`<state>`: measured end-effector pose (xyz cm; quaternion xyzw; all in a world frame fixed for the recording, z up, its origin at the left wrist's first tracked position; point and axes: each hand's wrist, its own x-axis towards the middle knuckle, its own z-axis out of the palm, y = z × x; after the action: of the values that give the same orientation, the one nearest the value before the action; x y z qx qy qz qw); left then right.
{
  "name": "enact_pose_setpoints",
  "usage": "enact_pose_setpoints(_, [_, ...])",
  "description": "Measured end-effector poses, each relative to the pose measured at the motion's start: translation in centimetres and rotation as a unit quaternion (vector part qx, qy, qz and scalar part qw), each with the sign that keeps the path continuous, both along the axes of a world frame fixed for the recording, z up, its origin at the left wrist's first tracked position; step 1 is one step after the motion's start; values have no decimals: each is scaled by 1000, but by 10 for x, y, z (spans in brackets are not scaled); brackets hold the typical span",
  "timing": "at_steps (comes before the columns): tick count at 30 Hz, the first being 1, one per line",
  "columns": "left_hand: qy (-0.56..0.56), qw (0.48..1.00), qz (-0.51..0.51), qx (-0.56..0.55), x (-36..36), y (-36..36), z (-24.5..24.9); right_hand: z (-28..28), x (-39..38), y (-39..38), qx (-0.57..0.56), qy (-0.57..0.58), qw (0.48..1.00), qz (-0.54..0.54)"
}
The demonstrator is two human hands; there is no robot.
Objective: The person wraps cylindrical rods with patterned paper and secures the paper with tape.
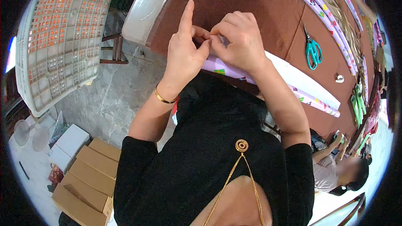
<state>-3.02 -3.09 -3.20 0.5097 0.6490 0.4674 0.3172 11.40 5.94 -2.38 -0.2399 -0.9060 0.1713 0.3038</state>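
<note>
My left hand (186, 48) is above the near edge of the table, its index finger stretched up and its thumb and another finger pinched together. My right hand (240, 37) meets it fingertip to fingertip, fingers curled in a pinch. Whatever lies between the fingertips is too small to make out. Just under both hands lies a lilac patterned paper roll (320, 106), with a white sheet (303, 79) along it. Teal-handled scissors (313, 53) rest to the right, near a small white tape ring (339, 78).
The brown-covered table (289, 25) holds long patterned rolls (331, 27) and green-handled tools (358, 104) on the right. A white plastic crate (67, 33) stands at left, cardboard boxes (86, 171) at lower left. Another person (331, 173) sits at lower right.
</note>
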Motion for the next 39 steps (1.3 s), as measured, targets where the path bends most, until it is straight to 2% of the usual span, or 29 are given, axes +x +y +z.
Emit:
enact_pose_setpoints(10, [-27, 999, 19, -13, 2, 0, 4, -4, 1, 1, -78, 6, 997, -19])
enact_pose_setpoints(13, [-26, 999, 25, 14, 1, 1, -2, -2, 0, 0, -80, 10, 996, -25])
enact_pose_setpoints(28, [-94, 994, 48, -3, 4, 3, -5, -2, 2, -1, -62, 21, 998, -11])
enact_pose_setpoints(39, [-16, 997, 73, -17, 11, 5, 5, -3, 4, -3, -72, 29, 997, -15])
